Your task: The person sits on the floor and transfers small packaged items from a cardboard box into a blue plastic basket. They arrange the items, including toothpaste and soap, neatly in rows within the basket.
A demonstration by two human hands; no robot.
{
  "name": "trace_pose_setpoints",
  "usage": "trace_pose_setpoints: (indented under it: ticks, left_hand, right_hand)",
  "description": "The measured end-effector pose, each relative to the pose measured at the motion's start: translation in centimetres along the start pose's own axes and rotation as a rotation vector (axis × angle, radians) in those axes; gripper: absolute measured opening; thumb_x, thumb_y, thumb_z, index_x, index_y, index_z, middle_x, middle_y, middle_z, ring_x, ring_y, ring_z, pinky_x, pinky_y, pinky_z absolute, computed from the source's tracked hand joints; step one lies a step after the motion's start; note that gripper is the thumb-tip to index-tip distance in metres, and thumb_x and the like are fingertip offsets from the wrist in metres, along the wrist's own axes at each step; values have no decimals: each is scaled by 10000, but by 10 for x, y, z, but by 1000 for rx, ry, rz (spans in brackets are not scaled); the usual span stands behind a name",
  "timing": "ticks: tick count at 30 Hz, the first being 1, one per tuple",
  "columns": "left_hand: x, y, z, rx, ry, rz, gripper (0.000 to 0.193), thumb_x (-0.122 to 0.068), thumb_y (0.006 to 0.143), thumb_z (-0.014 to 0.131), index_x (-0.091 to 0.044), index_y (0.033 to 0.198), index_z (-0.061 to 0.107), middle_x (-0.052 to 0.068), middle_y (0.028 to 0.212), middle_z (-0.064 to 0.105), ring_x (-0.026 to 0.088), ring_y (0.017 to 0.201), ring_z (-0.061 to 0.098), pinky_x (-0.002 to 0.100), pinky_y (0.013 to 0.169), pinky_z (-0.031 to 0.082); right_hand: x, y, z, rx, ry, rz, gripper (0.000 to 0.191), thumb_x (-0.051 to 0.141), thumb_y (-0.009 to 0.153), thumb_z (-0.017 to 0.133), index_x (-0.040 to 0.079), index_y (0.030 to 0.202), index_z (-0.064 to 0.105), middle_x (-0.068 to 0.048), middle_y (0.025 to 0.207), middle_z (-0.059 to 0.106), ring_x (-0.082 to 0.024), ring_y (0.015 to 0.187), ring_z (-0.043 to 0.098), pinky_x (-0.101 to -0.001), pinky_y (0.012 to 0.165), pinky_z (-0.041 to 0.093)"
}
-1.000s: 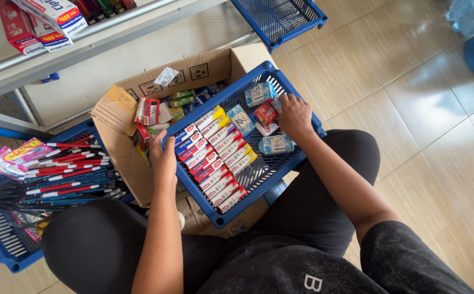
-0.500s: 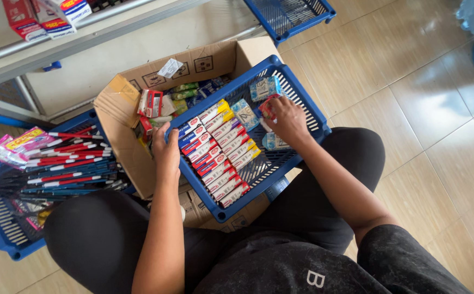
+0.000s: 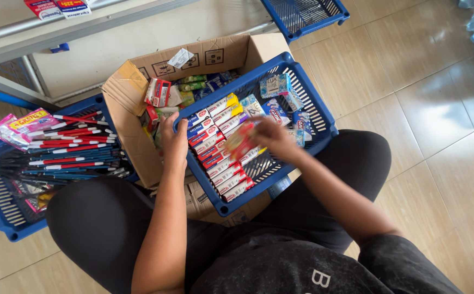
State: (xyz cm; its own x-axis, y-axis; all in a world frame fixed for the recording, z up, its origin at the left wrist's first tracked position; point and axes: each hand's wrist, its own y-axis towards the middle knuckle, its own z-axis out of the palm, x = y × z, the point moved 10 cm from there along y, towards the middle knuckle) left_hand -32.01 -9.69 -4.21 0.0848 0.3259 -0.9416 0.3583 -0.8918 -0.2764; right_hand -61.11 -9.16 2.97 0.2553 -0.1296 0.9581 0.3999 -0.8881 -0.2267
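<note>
Hands are working over a blue plastic basket (image 3: 317, 117) resting on the person's lap. Right hand (image 3: 272, 139) is closing around a small red carton (image 3: 240, 142), blurred, above the basket's middle; light and stiff, it looks best gripped across its narrow sides. Left hand (image 3: 175, 146) is clasping the basket's left rim. Beyond the basket, a cardboard box (image 3: 128, 90) is holding more packets.

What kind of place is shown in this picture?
Probably a small shop or its stockroom. Blue baskets on the tiled floor hold rows of boxed goods and packaged toothbrushes, beside an open cardboard carton and a metal shelf.
</note>
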Motion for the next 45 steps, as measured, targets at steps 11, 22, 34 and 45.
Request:
trace_pose_setpoints:
  ticks: [11, 22, 34, 45]
  left_hand:
    - [-4, 0, -1, 6, -48, 37, 478, -302, 992, 602, -53, 1400, 577, 259, 1663, 217, 337, 1569, 174, 416, 1227, 223]
    - [8, 5, -1, -44, 44, 74, 477, -327, 983, 625, -80, 1390, 605, 258, 1648, 298, 349, 1559, 264, 421, 1243, 247]
    - [9, 4, 0, -58, 99, 22, 478, -352, 974, 617, -116, 1390, 609, 236, 1647, 269, 371, 1541, 217, 444, 1220, 208]
    - [10, 7, -3, 5, -111, 60, 475, -255, 990, 604, -11, 1396, 573, 257, 1631, 305, 350, 1523, 300, 407, 1206, 274]
  right_hand:
    - [13, 13, -29, -242, -842, 48, 342, 307, 919, 724, 102, 1190, 695, -110, 1132, 715, -245, 915, 730, -417, 767, 586]
    - [-27, 30, -74, -316, -1230, 250, 631, 379, 757, 823, 89, 1270, 596, -148, 1173, 672, -329, 1081, 663, -480, 845, 530]
    - [42, 5, -31, -158, -588, 160, 626, 371, 746, 821, 117, 1270, 594, -124, 1094, 745, -260, 1020, 739, -413, 865, 588]
    - [71, 25, 53, -48, -865, -255, 515, 303, 860, 791, 84, 1296, 627, -138, 1282, 674, -325, 1147, 679, -461, 1037, 507]
